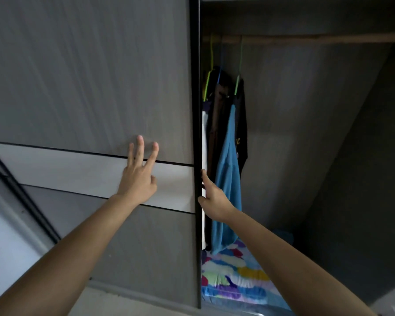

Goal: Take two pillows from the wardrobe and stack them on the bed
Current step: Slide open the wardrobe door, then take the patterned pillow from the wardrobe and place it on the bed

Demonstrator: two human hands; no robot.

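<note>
The grey sliding wardrobe door (89,76) fills the left of the view, and its black edge (195,110) runs down the middle. My left hand (138,176) lies flat on the door's pale band with fingers spread. My right hand (213,198) curls around the door's black edge from the inside. At the bottom of the open wardrobe section lies a pillow with a multicoloured patterned cover (233,274), partly hidden by my right forearm. A second pillow cannot be made out.
Several dark garments (226,106) and a blue one (228,179) hang on green hangers from a wooden rail (306,38) just inside the door edge. The wardrobe's dark side wall (363,179) is on the right. A pale wall (5,242) is at the lower left.
</note>
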